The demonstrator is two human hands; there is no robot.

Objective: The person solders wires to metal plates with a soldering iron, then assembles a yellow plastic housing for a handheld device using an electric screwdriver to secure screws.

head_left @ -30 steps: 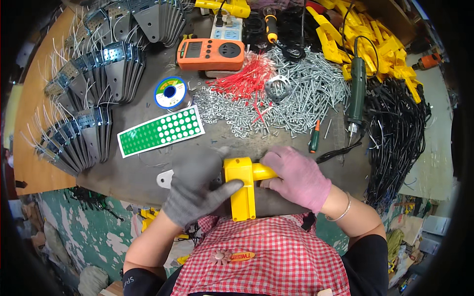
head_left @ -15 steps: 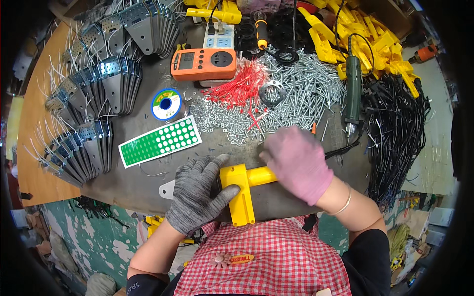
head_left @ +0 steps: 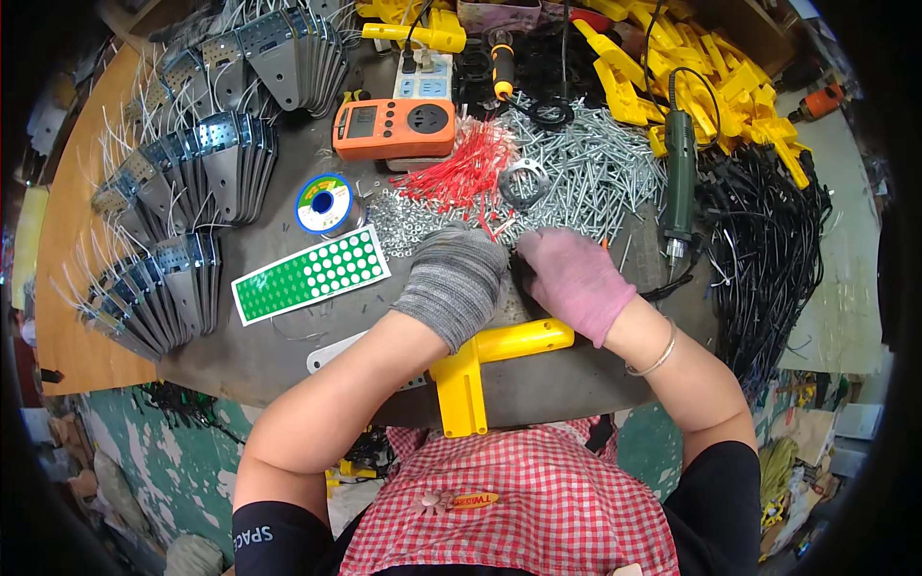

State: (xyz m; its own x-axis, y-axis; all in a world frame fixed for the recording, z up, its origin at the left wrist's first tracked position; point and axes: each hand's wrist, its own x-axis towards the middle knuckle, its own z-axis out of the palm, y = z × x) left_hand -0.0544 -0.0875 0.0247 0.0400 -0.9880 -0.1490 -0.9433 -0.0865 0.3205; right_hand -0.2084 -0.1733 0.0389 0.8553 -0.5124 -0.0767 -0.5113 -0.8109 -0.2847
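Note:
My left hand [head_left: 456, 278], in a grey knitted glove, reaches to the near edge of the metal nuts [head_left: 408, 230], its fingers bent down and mostly hidden. Close to its right, my right hand [head_left: 574, 281] in a pink glove has its fingers curled together. What either hand holds cannot be made out. On the table below them lies a yellow plastic housing [head_left: 463, 396] with a round handle part [head_left: 526, 340] pointing right; neither hand grips it. A flat grey metal plate [head_left: 331, 353] lies partly under my left forearm.
Silver screws [head_left: 600, 173] and red-ended wires [head_left: 463, 168] are heaped ahead. A green electric screwdriver [head_left: 680, 173], black cables [head_left: 764, 259] and yellow housings [head_left: 715, 77] lie right. An orange meter [head_left: 394, 128], solder spool [head_left: 324, 203], sticker sheet [head_left: 312, 276] and metal brackets [head_left: 182, 283] stand left.
My left hand has let go of the yellow housing and moved forward and right to the nuts. My right hand has left the handle part. The housing now lies on the table.

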